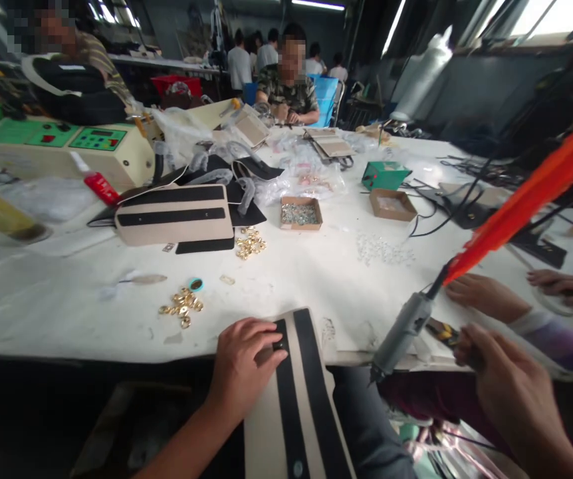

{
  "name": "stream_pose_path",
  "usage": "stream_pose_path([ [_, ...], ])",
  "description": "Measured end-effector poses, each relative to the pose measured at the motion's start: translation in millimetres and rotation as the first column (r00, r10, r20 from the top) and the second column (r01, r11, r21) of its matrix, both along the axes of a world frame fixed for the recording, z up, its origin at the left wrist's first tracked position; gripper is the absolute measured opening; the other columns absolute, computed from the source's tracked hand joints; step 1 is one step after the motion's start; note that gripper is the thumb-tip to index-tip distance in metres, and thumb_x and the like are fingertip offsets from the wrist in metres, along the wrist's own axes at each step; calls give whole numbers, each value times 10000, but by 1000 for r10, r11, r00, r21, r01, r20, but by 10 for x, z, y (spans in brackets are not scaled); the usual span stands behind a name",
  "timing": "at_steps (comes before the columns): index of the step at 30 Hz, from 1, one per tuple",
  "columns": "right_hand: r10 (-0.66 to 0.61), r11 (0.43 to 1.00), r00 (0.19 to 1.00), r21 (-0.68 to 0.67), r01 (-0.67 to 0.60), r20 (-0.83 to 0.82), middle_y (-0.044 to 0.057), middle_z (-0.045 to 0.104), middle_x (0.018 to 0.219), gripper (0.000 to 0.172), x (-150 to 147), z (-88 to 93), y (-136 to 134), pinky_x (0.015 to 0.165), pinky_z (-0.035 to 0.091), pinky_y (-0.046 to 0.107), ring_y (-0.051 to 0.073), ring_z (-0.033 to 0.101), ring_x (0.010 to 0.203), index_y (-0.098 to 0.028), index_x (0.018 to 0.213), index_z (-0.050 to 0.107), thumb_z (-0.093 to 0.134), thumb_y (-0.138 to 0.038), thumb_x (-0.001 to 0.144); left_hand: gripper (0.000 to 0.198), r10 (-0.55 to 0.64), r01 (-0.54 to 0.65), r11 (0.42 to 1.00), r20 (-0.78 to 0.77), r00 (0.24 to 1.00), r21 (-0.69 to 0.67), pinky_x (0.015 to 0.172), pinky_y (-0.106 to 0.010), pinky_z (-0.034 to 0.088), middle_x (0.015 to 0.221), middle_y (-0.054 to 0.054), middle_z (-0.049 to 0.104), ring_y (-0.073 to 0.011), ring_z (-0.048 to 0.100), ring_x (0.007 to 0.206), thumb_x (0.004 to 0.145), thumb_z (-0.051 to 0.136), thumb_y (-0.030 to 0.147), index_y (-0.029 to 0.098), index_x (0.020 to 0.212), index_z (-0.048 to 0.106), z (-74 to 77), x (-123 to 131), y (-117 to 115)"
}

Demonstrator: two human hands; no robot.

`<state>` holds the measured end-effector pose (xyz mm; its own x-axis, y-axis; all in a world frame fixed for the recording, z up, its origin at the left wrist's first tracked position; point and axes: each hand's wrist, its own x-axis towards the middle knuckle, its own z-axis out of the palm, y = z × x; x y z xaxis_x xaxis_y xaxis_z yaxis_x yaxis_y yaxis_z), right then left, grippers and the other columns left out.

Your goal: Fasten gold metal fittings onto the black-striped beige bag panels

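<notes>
My left hand (245, 364) lies on the upper end of a beige panel with black stripes (300, 406) that hangs over the table's near edge onto my lap. Its fingers and thumb are pressed together on the panel's left black stripe. My right hand (508, 389) is at the lower right, closed round a small tool with a yellow and black handle (443, 331). Just left of that tool hangs a grey power tool (402, 330), tip down, on an orange coiled hose (530, 193).
Gold metal fittings lie in two heaps (183, 306) (250, 242). A second striped panel (174, 213), a box of small parts (300, 213) and a green-topped machine (67, 148) stand farther back. Another person's hands (486, 296) rest at the right. Other people sit at the far end.
</notes>
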<state>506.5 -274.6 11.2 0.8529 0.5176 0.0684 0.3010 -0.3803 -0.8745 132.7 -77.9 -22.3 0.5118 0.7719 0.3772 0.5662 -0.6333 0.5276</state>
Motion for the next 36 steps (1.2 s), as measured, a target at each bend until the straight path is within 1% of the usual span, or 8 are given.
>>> stream_pose_path([
  [3, 140, 990, 984, -49, -136, 106, 60, 697, 753, 412, 254, 184, 749, 622, 545, 332, 226, 667, 661, -182, 917, 719, 633, -585, 917, 194, -18, 17, 998, 24, 1000, 55, 1010, -501, 481, 1146, 11, 795, -303, 681, 1140, 823, 829, 237, 328, 988, 786, -87, -20, 72],
  [5, 309, 943, 910, -211, -256, 277, 89, 744, 850, 402, 389, 206, 1219, 698, 548, 332, 235, 692, 761, -154, 986, 746, 553, -504, 947, 184, -28, 25, 996, 32, 999, 87, 991, -497, 489, 1146, 19, 795, -306, 685, 1134, 831, 823, 266, 341, 995, 786, -127, -34, 103],
  [8, 470, 864, 828, -349, -362, 305, 87, 776, 932, 274, 513, 100, 1755, 800, 535, 324, 225, 700, 821, -161, 982, 790, 614, -345, 881, 169, -35, 32, 993, 19, 999, 117, 981, -498, 492, 1156, 20, 793, -311, 681, 1142, 846, 808, 300, 352, 1006, 786, -166, -61, 126],
  [11, 544, 811, 784, -430, -397, 301, 68, 784, 948, 227, 555, -61, 2028, 838, 515, 319, 219, 698, 835, -188, 970, 813, 643, -268, 844, 154, -41, 41, 988, -1, 999, 147, 975, -486, 491, 1164, 10, 791, -307, 676, 1141, 870, 793, 334, 344, 1024, 784, -203, -91, 139],
  [16, 589, 767, 745, -506, -394, 313, 68, 781, 1005, 243, 601, -202, 2088, 856, 501, 315, 232, 701, 907, -210, 1001, 817, 625, -291, 876, 176, -56, 60, 982, -28, 998, 177, 973, -465, 476, 1166, 10, 788, -294, 668, 1143, 880, 809, 379, 325, 1045, 781, -237, -111, 152],
  [26, 712, 658, 615, -627, -417, 338, 46, 781, 1019, 211, 649, -118, 2068, 788, 472, 290, 222, 705, 933, -236, 936, 802, 601, -299, 933, 168, -51, 52, 987, -10, 999, 149, 974, -480, 481, 1167, 14, 788, -302, 667, 1141, 873, 813, 358, 329, 1036, 785, -204, -94, 123],
  [31, 706, 676, 549, -656, -334, 447, 69, 750, 1074, 305, 569, -149, 2030, 688, 410, 285, 219, 679, 919, -242, 962, 789, 502, -333, 1006, 200, -44, 43, 992, 7, 999, 115, 977, -494, 476, 1167, 25, 787, -307, 660, 1150, 840, 848, 319, 336, 1030, 786, -176, -83, 106],
  [36, 651, 726, 562, -635, -264, 511, 65, 759, 1097, 318, 540, -206, 1997, 683, 412, 291, 229, 679, 948, -252, 1006, 787, 491, -368, 1006, 224, -27, 25, 998, 28, 999, 61, 988, -502, 463, 1152, 17, 790, -302, 662, 1143, 809, 877, 275, 328, 1007, 788, -115, -47, 67],
])
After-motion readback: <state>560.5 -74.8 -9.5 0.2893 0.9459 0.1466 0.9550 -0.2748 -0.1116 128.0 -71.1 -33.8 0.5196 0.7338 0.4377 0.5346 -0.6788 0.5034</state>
